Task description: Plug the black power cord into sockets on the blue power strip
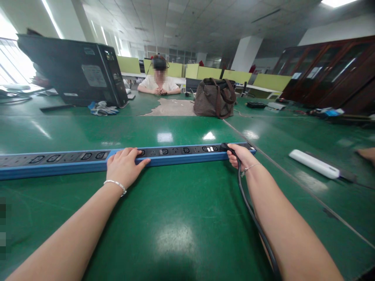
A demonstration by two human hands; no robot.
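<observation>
A long blue power strip with black sockets lies across the green table. My left hand grips it near its middle, fingers over the top and thumb along the near side. Toward the strip's right end, my right hand is closed on a black plug. The plug's face meets the socket row; how deep it sits is hidden. From it a black cable runs down beside my right forearm to the bottom edge.
A white bar-shaped device lies at right, near another person's hand. A black computer case, gloves and a brown bag stand or lie farther back. A person sits at the far side.
</observation>
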